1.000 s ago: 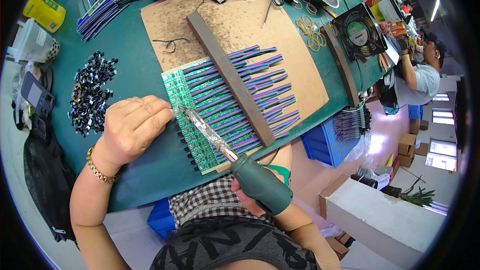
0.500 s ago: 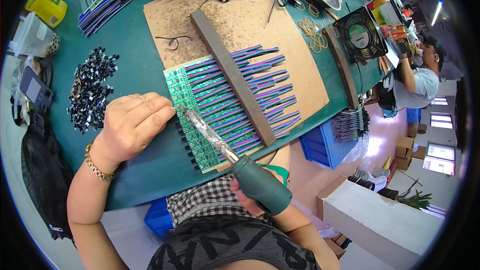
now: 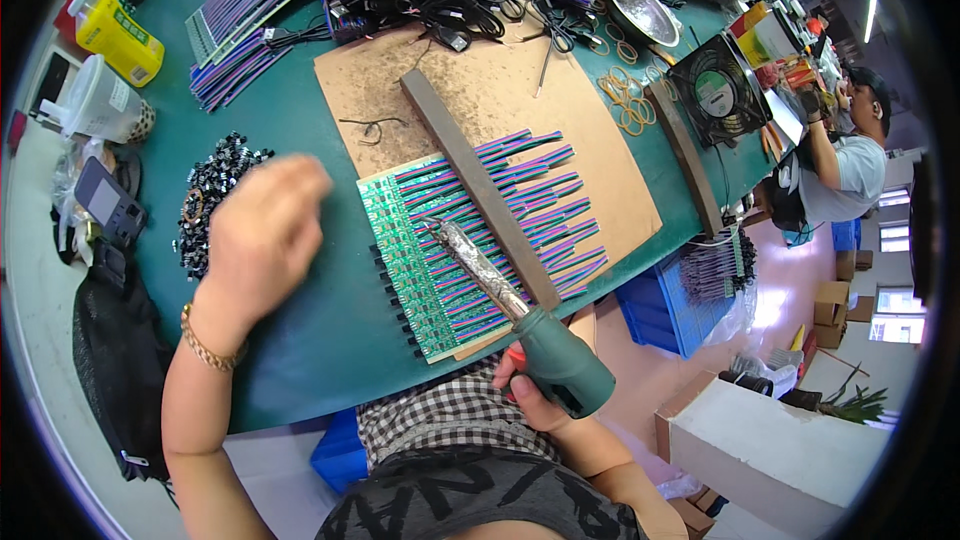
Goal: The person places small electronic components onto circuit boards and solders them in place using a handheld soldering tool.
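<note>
My left hand (image 3: 265, 230) has just come away from the edge of the green circuit boards (image 3: 400, 270) and now hangs in a blur over the worktop (image 3: 300, 370), between them and the loose pile of small black connectors (image 3: 205, 205). Its fingers look curled, but the blur is too strong: I can't tell whether they are pressed together or pinching anything.

My right hand (image 3: 530, 395) has its fingers wrapped round the green handle of the soldering iron (image 3: 540, 335). The tip has shifted too, off the outer edge and inward, near where the coloured wires (image 3: 470, 285) begin; whether it touches or only hovers I can't tell.

The panel of boards lies on the brown cardboard (image 3: 600, 165) and partly past its side, with the dark bar (image 3: 480, 190) across the wires. A row of black pieces (image 3: 397, 302) sticks out along the lower part of its left edge; I see none on the upper part. With fingers and tip both away from that edge, I'd judge I'm between two joints.
</note>
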`<state>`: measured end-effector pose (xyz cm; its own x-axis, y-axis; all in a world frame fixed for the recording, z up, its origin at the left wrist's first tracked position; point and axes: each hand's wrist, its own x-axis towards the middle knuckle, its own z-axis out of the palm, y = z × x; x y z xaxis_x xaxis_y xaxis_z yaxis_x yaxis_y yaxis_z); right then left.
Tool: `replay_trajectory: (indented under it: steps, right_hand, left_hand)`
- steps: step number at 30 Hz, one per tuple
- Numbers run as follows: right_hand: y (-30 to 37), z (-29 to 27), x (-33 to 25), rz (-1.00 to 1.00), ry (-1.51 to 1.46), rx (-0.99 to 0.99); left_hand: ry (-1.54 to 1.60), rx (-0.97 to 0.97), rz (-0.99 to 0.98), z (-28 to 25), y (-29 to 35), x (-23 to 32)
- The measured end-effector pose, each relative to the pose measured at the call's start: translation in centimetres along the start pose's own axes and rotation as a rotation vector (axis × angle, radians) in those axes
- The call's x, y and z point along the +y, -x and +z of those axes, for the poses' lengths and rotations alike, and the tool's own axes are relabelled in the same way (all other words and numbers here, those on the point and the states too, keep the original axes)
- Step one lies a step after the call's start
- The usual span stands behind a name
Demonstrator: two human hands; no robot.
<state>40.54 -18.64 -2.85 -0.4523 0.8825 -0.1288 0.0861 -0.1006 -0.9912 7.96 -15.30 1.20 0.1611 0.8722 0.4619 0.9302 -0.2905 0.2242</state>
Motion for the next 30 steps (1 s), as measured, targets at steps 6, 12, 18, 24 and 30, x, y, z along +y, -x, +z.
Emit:
replay_trajectory:
  steps: [6, 12, 18, 24, 30]
  right_hand:
    - [-0.4, 0.2, -0.4, 0.004, -0.176, -0.005]
    - [-0.1, -0.2, 0.3, -0.032, -0.053, 0.009]
    - [-1.2, -0.7, 0.3, -0.221, 0.094, -0.083]
    - [-2.4, -0.8, 0.2, -0.463, 0.396, -0.169]
    - [-2.1, -0.8, 0.3, -0.387, 0.348, -0.231]
  left_hand:
    - [-0.190, -0.023, -0.296, 0.0, 0.3, -4.3]
    - [-0.084, -0.027, -0.344, -0.2, -0.2, -3.5]
    - [-0.078, -0.150, -0.407, -0.9, -0.1, -3.0]
    - [-0.012, -0.023, -0.433, -0.6, 0.0, -1.9]
    - [0.764, 0.076, -0.572, 0.9, 0.8, 1.5]
